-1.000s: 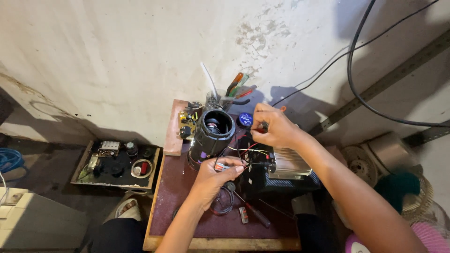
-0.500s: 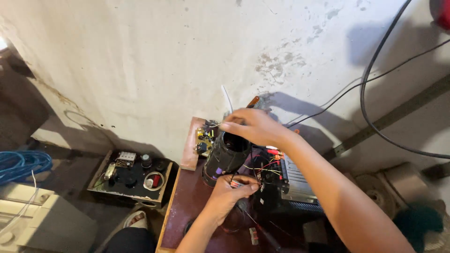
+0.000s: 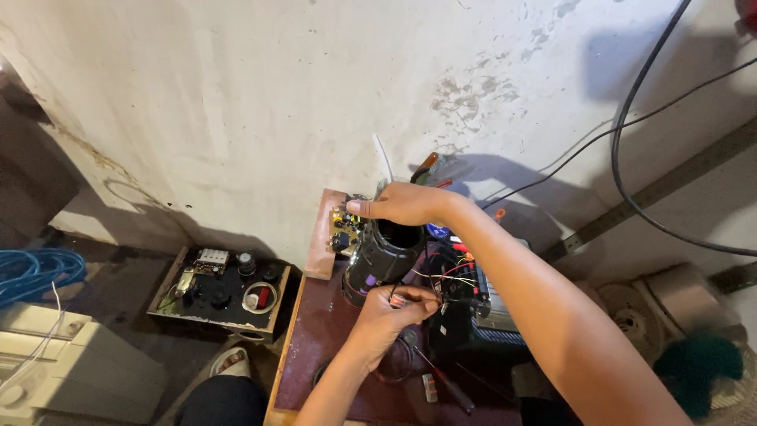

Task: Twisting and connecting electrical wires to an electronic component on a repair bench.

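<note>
- I see the pale plastered wall (image 3: 236,95) filling the top of the view, with black cables (image 3: 623,158) hanging across its right side.
- Below it stands my dark red bench (image 3: 323,347), set against the wall, with the work crowded at its far end.
- On the floor to the left of the bench lies a black panel (image 3: 225,292) in a wooden frame, carrying knobs and a round red-centred dial; a blue cable coil (image 3: 35,272) lies further left.
- On the bench's right side sits a dark finned metal block (image 3: 493,312), with red, yellow and black wires (image 3: 453,272) running over it.
- The black cylinder (image 3: 385,260) stands upright near the bench's far left corner, its top open.
- My right hand (image 3: 402,203) reaches over the cylinder's rim, fingers curled and touching the small circuit board (image 3: 344,225) just beside the cylinder's left.
- My left hand (image 3: 390,312) is clenched at the cylinder's foot, pinching thin wires between thumb and fingers.
- A screwdriver (image 3: 445,383) lies on the bench near my left wrist.
</note>
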